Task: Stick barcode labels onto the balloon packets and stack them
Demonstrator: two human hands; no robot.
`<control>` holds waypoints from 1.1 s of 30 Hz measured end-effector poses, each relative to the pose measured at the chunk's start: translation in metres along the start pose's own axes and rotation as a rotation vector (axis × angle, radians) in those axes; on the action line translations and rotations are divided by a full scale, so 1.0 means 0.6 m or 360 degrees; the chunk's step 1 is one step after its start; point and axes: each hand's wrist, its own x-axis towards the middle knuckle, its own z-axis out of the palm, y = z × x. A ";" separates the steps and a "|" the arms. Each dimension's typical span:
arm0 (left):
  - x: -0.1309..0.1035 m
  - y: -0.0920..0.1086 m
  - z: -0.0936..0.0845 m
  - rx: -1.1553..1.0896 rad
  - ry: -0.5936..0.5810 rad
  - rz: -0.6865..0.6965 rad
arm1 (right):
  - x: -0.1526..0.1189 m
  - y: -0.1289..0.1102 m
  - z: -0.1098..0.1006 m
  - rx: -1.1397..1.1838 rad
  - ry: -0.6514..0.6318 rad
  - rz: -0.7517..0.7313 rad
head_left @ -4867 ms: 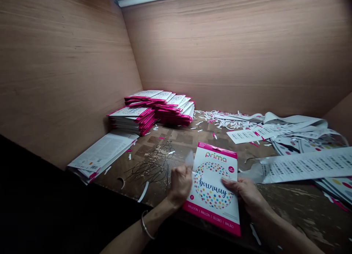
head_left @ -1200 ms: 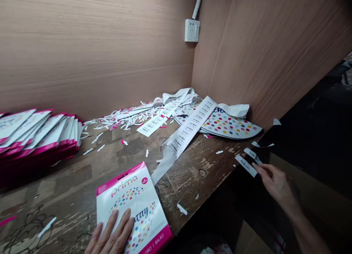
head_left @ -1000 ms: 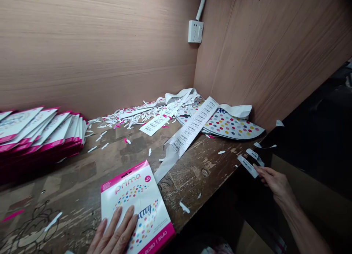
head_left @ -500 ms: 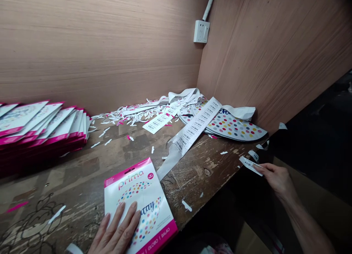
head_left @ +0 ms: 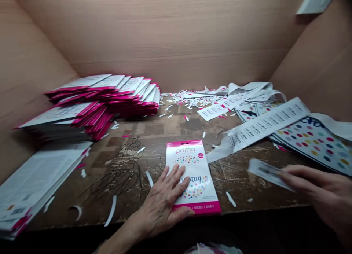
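A white and pink balloon packet [head_left: 196, 168], printed "prima" and with coloured dots, lies flat near the table's front edge. On its lower left part rests my left hand [head_left: 163, 197], palm down with fingers stretched out. At the right, my right hand [head_left: 320, 191] pinches a small barcode sticker strip [head_left: 264, 171], blurred by motion, between thumb and fingers. The strip is held to the right of the packet, apart from it. Behind it, a long barcode sticker sheet [head_left: 261, 129] reaches from beside the packet toward the right.
Overlapping packets [head_left: 132, 96] are piled at the back left, with another packet stack [head_left: 46, 177] at the front left. Dotted round pieces [head_left: 316, 140] lie at the right. Paper scraps [head_left: 192, 100] litter the wooden table [head_left: 156, 133], enclosed by panels [head_left: 176, 37].
The view has swung left, bringing the packet stacks into fuller sight. My right hand has brought the sticker strip from beyond the table edge closer to the packet. My left hand stays on the packet.
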 end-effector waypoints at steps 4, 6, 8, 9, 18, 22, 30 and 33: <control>-0.003 0.007 -0.001 -0.0089 0.0037 -0.0087 | 0.029 -0.141 0.117 0.0353 -0.0905 -0.0153; -0.004 0.010 -0.002 -0.0121 0.0047 -0.0115 | 0.036 -0.175 0.168 0.0427 -0.1097 -0.0147; -0.004 0.013 -0.003 -0.0140 0.0050 -0.0130 | 0.041 -0.185 0.205 0.0427 -0.1180 -0.0145; -0.004 0.014 -0.003 -0.0147 0.0045 -0.0135 | 0.043 -0.184 0.218 0.0385 -0.1194 -0.0152; -0.005 0.005 0.002 -0.0173 -0.0056 -0.0073 | 0.042 -0.190 0.242 -0.0467 -0.0910 -0.0479; -0.004 0.005 -0.001 -0.0179 -0.0102 -0.0070 | 0.026 -0.195 0.239 -0.0704 -0.0769 -0.0564; -0.005 0.006 0.000 -0.0242 -0.0104 -0.0076 | 0.021 -0.161 0.236 -0.0935 -0.0386 -0.0342; -0.010 0.015 -0.009 -0.0221 -0.0062 -0.0031 | 0.032 -0.131 0.235 -0.0830 -0.0479 -0.0316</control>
